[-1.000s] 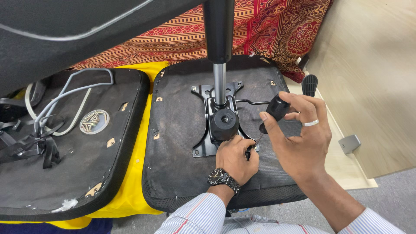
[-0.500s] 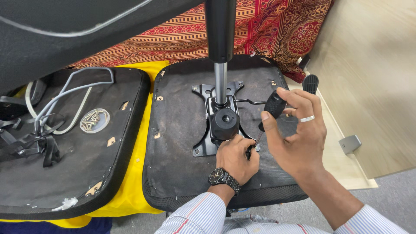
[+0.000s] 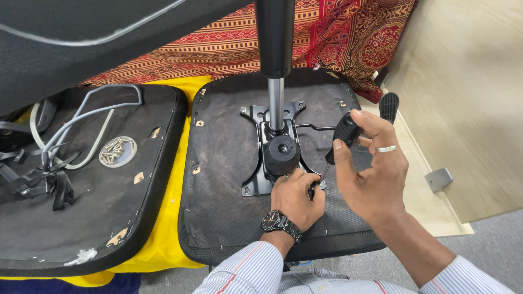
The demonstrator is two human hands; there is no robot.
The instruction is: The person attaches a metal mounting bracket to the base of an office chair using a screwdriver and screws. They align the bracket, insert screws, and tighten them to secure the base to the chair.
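Black ribbed handle of the screwdriver: right hand closed around it, grippy, stiff, light; hold it there. Left hand pinches the shaft tip at the steel mechanism plate, front right corner. Left of the plate: round clear lid of screws. No labels legible.

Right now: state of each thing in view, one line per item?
Screwdriver: gripped by the right hand, tilted, tip down at the mechanism plate.
Left hand: fingers steadying the shaft near the tip.
Mechanism plate: lying flat on the upturned seat base.
Gas cylinder: upright in the plate.
Screws: loose in a round lid on the second seat pad.
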